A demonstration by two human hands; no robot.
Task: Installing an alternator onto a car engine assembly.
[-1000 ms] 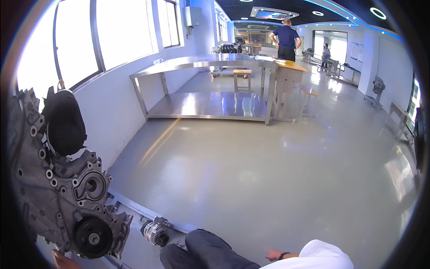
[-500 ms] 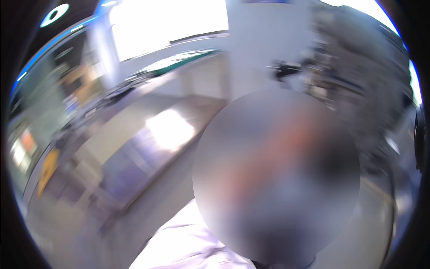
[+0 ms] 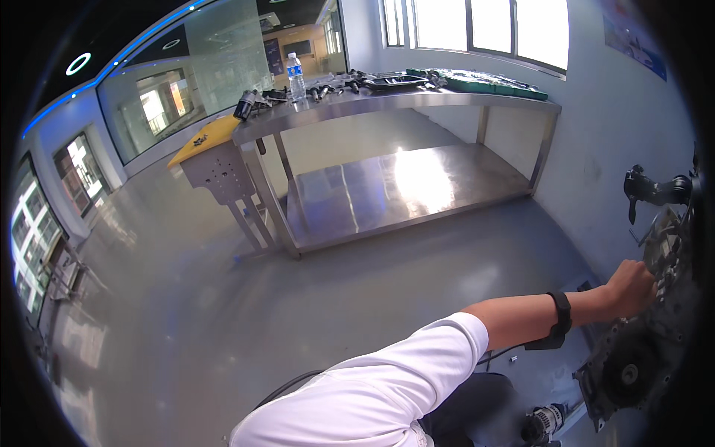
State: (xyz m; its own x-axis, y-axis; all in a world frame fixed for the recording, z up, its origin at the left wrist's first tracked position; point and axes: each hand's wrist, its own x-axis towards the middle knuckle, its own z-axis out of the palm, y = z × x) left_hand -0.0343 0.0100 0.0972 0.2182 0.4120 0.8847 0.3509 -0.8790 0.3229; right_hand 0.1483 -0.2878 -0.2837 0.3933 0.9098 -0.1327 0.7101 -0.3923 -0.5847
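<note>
Left hand (image 3: 631, 289): at the near right, arm stretched rightward, fingers curled in and set against the upper part of the engine; whether they pinch anything cannot be told. Right hand: out of sight; its state cannot be told.

Wrist and arm: black watch (image 3: 557, 328) on the left wrist; short white sleeve (image 3: 372, 380) at the near centre; dark trousers (image 3: 477, 402) below it.

Engine (image 3: 674, 324): grey metal, at the right edge, partly lost in the dark rim of the view. Round dark pulley (image 3: 629, 374) on its lower face, below the hand. Black curved part (image 3: 663, 191) above the hand.

Alternator (image 3: 550, 419): silver and black, low at the near right, left of the engine's lower end.

Small pale piece (image 3: 513, 359): on the grey floor (image 3: 298, 313), just beyond the trousers.

Steel table (image 3: 357, 112): at the far centre, with a shiny lower shelf (image 3: 357, 194). On its top, left to right: upright clear bottle (image 3: 296, 78) with a blue label, assorted dark metal parts, black frame-shaped part (image 3: 395, 80), green tray (image 3: 484, 83).

Yellow-topped stand (image 3: 208, 141): at the table's left end, small dark pieces on top.

Background: glass partition (image 3: 223, 82), far left; bright window (image 3: 491, 30), far right.
</note>
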